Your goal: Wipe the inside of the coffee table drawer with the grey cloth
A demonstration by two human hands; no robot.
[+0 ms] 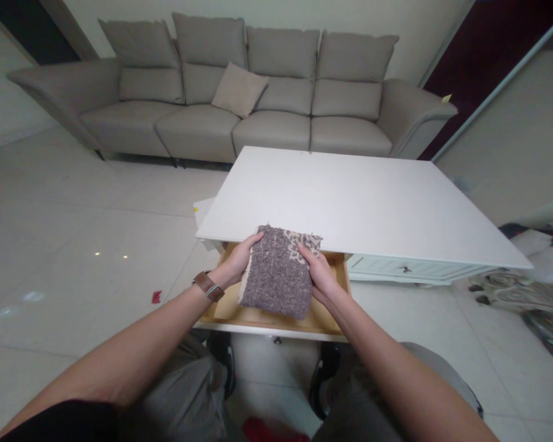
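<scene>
The left hand (pixel 238 263) and right hand (pixel 321 274) pinch a folded grey cloth (pixel 279 276) between them, its underside hidden from me; below their grip, a pulled-out drawer (pixel 228 312) lies partly blocked from view.

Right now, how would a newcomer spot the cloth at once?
In front of the sofa stands a white table, its left drawer pulled out. Over that drawer, the left hand and right hand grip the cloth by its sides. It is speckled grey with a pale pattern near its top right corner, unlike the plain white table and light wood inside the drawer.
</scene>
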